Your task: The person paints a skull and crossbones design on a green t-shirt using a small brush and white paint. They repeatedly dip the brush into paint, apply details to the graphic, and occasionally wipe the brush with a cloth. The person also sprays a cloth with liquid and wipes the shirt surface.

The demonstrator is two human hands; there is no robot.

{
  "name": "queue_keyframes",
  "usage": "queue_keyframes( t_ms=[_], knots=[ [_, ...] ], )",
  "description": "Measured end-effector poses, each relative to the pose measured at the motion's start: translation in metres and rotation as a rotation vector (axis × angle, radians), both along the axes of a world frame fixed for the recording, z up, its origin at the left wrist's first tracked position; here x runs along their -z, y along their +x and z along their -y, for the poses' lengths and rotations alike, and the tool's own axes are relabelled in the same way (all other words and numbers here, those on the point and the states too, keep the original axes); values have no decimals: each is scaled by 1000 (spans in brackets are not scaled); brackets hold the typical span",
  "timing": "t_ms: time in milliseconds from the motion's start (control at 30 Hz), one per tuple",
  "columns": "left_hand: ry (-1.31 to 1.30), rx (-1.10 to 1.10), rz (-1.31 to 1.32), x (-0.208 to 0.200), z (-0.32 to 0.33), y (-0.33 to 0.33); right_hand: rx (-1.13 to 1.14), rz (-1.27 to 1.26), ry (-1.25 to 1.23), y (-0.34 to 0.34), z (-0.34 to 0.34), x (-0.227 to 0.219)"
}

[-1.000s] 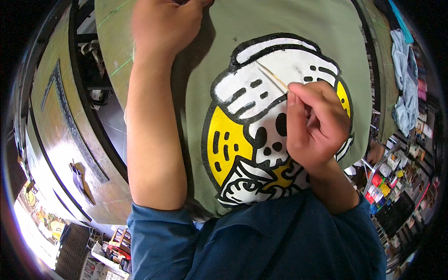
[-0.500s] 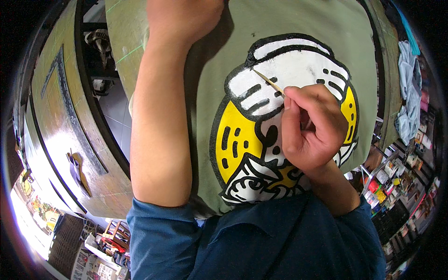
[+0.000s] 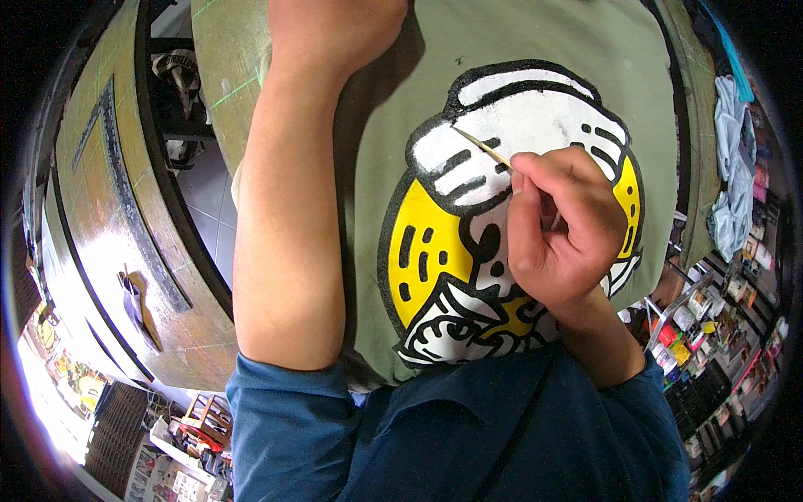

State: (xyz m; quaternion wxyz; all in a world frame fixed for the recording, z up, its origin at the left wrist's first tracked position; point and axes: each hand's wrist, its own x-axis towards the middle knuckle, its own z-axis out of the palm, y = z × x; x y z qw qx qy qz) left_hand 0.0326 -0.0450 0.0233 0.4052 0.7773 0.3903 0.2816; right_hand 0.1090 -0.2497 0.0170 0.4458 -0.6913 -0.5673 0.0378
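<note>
A thin, pointed wooden stick (image 3: 483, 145) is pinched between the thumb and fingers of my right hand (image 3: 569, 222). Its tip meets a white part of the cartoon print (image 3: 535, 117), close to a black outline at the upper left. Black, white and yellow make up the print, on olive-green fabric (image 3: 376, 109) spread flat in front of me. My right hand covers some of its lower right. My left hand (image 3: 339, 29) rests on the far left of the fabric; the upper edge cuts it off and its fingers are hidden.
To the left stands another board (image 3: 100, 209) with a dark angled strip and a small dark object (image 3: 138, 305) on it. Light-blue cloth (image 3: 732, 167) hangs at the far right. Shelving with several jars and containers (image 3: 682, 335) lies below it.
Almost nothing differs. The print appears shifted very slightly to the right, along with both hands; the stick's tip stays near the same black outline.
</note>
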Motion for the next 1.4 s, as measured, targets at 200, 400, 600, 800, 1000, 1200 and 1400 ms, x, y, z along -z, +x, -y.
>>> queue_keyframes(
  t_ms=[200, 400, 600, 800, 1000, 1200, 1400],
  knots=[
    [-4, 10, -11, 0, -2, 0, -37, 12, 8, 2, -1, -1],
    [-4, 20, 35, 5, -4, 0, 27, 7, 8, -2, -2, 0],
    [102, 36, 39, 23, -16, 2, -17, -93, 24, 6, 1, -3],
    [275, 112, 72, 37, -35, -7, 274, -830, 51, 22, 25, -22],
    [502, 53, 343, 9, -5, 3, 407, -913, 304, 66, 93, -12],
    [693, -14, 377, -7, 9, -1, 456, -934, 513, 69, 130, 24],
    [443, 23, 12, 12, -8, -5, 445, -846, 495, 73, 125, 24]
  ],
)
